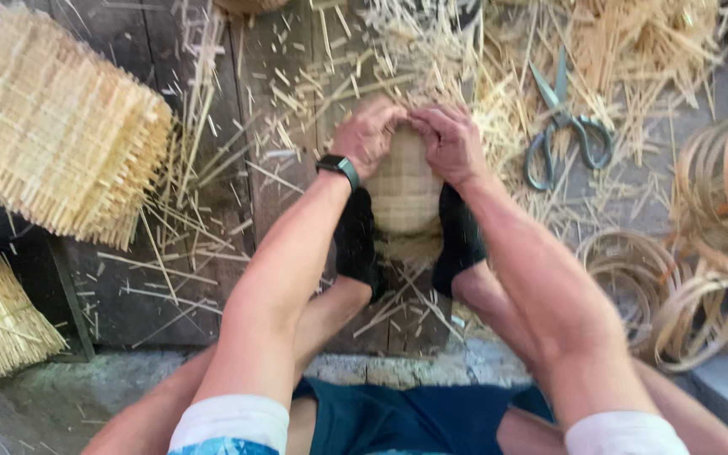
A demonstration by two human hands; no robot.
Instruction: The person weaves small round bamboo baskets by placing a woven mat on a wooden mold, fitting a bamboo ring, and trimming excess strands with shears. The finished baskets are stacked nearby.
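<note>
Gripping the top rim of a small woven bamboo basket (404, 190) with left hand (366, 135) and right hand (448, 139) both curled tight on it, clamping it between two black-socked feet (355, 244), scissors (562, 126) lying right of the basket, pressing evenly likely keeping the weave straight.

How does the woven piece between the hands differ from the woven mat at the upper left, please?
The woven piece is small, rounded and close-woven, while the mat is much larger, flatter and fringed with loose strip ends. The piece is gripped by the left hand and right hand and clamped between two feet in dark socks; the mat lies untouched on the planks. Both are pale straw-coloured strip weave.
</note>
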